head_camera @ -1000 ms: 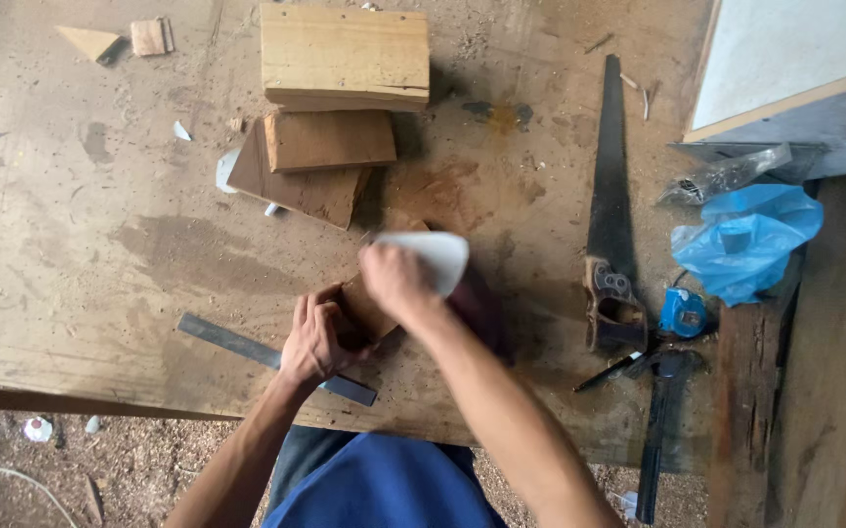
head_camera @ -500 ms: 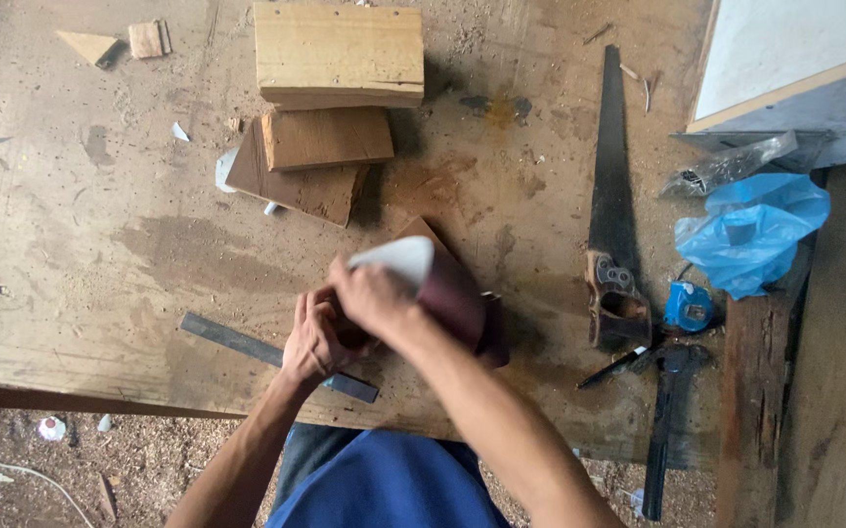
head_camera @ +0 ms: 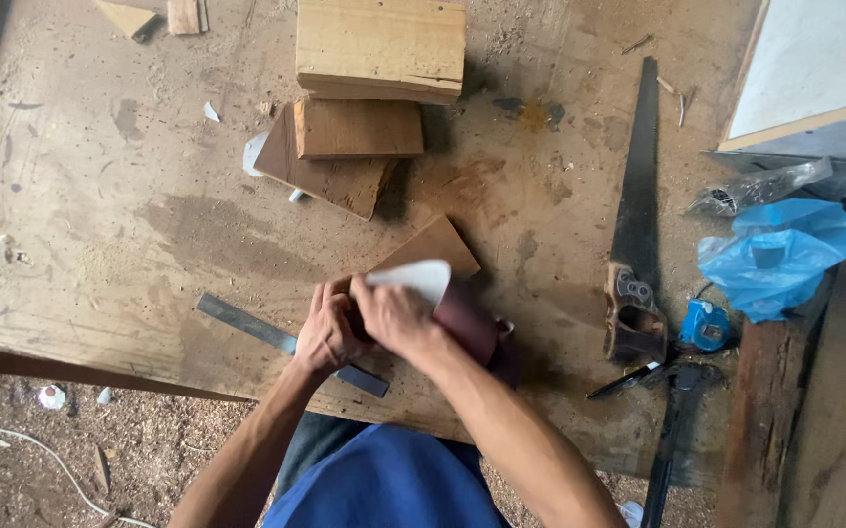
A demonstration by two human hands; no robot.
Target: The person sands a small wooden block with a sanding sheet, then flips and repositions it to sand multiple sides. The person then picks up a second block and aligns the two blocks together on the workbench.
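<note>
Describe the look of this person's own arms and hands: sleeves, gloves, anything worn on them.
Both forearms are bare up to the bottom edge of the picture, with no sleeve in view. The left hand and right hand wear no gloves, and no watch, ring or band shows on either wrist or on the fingers that can be seen. Below them the person wears a blue garment.

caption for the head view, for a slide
Both hands press a white-backed sandpaper sheet onto a triangular wood piece on the workbench.
</note>
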